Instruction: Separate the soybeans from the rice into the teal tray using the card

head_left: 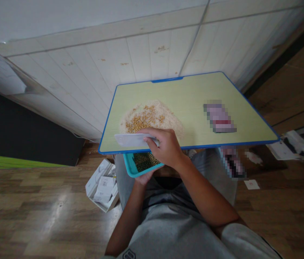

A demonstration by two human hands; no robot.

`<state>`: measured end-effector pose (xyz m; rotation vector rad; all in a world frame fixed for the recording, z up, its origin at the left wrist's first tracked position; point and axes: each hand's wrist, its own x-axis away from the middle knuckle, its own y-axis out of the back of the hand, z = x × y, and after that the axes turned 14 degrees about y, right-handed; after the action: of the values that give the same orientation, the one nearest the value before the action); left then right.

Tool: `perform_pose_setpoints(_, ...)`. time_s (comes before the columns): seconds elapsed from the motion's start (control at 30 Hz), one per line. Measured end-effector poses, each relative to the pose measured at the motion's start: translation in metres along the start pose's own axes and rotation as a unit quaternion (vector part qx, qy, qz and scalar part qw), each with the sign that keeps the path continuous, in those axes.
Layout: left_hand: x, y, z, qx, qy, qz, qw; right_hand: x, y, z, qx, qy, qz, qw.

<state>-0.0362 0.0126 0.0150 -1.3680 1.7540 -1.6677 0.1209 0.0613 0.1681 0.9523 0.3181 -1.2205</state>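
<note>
- nearest the body, the left hand (144, 177) is under the tray and seems to bear it from below; its fingers are mostly hidden, so i cannot tell how they close.
- the teal tray (131, 172) is over the lap, just below the near edge of the table. it already has dark green beans (141, 162) on one side and yellow beans (154, 159) beside them; whether a divider parts them, i cannot tell.
- the right hand (168, 145) is above the tray and the table edge, thumb and fingers pinching a pale flat card (127, 139). the card is tilted, between the tray and the heap.
- past the card, on the table (192, 91), lies a broad heap of pale grains (172, 124) with loose yellow beans (138, 123) scattered over it, thickest near the card.
- so the work looks part-way: beans are in the tray, yet many yellow ones are out on the grains. no green ones show clearly in the heap, though the hand and card hide its near edge.
</note>
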Motion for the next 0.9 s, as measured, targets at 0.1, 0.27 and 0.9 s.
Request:
perform_pose_setpoints(0.1, -0.002, 0.001, 0.0, -0.025, -0.007, -0.025, 0.999, 0.0, -0.001, 0.0, -0.004, 0.005, -0.005, 1.0)
perform_pose_setpoints(0.27, -0.001, -0.006, 0.001, -0.067, -0.011, -0.037, 0.997, 0.0, 0.0, 0.001, 0.001, -0.002, 0.003, 1.0)
perform_pose_setpoints(0.9, -0.001, -0.006, 0.003, -0.116, -0.033, -0.111, 0.986, 0.001, 0.002, 0.003, 0.004, -0.018, 0.01, 1.0)
